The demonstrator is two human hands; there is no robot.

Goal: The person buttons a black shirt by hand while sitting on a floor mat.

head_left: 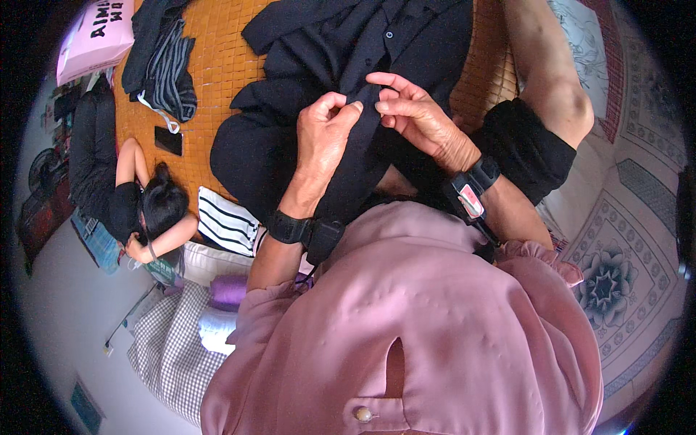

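Observation:
A black buttoned garment [341, 54] lies spread across my lap and the woven mat; a pale button [389, 35] shows on it above my hands. Over this cloth my left hand [325, 134] is closed, thumb and forefinger pinched together. My right hand [419, 116] faces it a short gap away, its thumb pressed toward the middle finger while the forefinger stretches out to the left. Whatever either pinch holds is too small to make out. Both wrists wear black straps, and a small device with a pale label [470, 199] sits on the right one.
The orange-brown woven mat [225, 65] lies beneath. On the left are striped dark clothing [170, 69], a phone [168, 141], a pink bag [98, 40] and a person [163, 199] lying down. A striped cloth [226, 221] lies near my left forearm. My bare knee [569, 112] rises at right.

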